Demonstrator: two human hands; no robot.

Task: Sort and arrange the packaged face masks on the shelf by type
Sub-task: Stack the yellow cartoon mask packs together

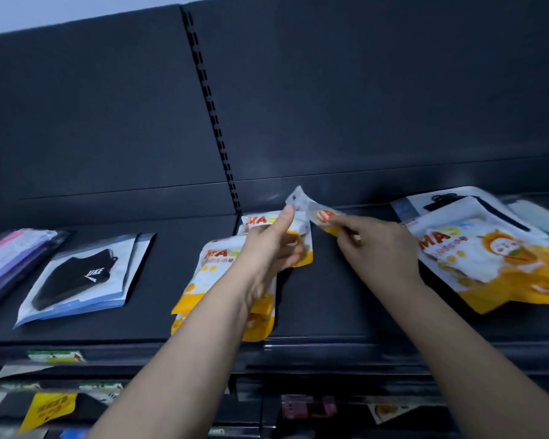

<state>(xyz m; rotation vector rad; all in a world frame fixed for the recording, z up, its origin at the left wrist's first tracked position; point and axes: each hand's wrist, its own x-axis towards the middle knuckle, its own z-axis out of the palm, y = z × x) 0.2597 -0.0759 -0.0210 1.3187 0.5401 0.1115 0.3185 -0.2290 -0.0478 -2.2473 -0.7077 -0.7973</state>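
Mask packet (320, 215), edges in left hand (273, 245) and right hand (377, 248) pinches, above shelf (330, 296) gap

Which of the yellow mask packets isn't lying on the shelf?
The packet pinched between the left hand and right hand, lifted up; the middle pile and right pile lie flat.

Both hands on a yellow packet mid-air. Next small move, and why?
Probably lower the yellow packet onto the centre yellow stack: the left hand and right hand pinch it over the shelf beside that stack, and its print looks the same type.
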